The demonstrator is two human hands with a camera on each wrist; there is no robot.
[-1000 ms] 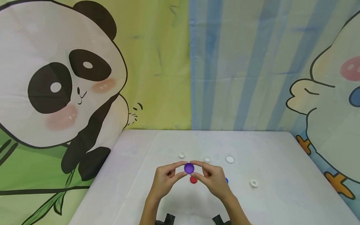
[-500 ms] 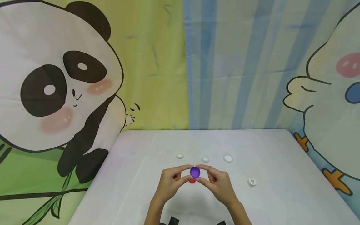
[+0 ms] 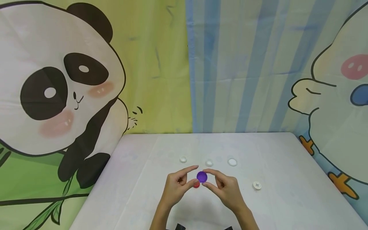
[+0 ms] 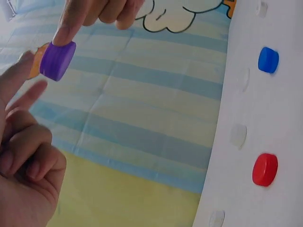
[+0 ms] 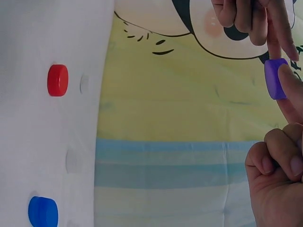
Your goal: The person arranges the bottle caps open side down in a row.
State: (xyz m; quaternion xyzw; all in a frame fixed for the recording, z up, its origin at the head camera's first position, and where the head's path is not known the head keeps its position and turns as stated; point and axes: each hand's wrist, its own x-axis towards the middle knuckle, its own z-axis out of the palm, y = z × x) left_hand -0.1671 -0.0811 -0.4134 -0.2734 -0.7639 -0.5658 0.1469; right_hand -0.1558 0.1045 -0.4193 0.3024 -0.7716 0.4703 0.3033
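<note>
Fingers of your left hand (image 3: 174,188) part from the purple cap (image 3: 202,177): in the earlier head views both hands pinch it, while now your left index finger stands apart from it and your left thumb lies by its near left edge; whether that thumb touches, you cannot tell. Your right hand (image 3: 228,190) grips the cap between index finger and thumb, and the cap sits a little further toward your right. That likely means your right pinch alone bears it, between your two hands and up off the table (image 3: 138,179), so this is the grip to mind. Your left hand is loosened, its other fingers bent in toward the palm.

From your head you see the cap's round face; the wrist views turn it side-on and show its wall. They also show a blue cap (image 4: 268,60) on the table, absent from the head view, probably behind your right hand. The red cap (image 3: 196,186) just below your left thumb is partly covered there, yet both wrist views show it whole. For its part, the head view alone shows the square mark on the white piece (image 3: 257,186), out to the right of your right hand.
</note>
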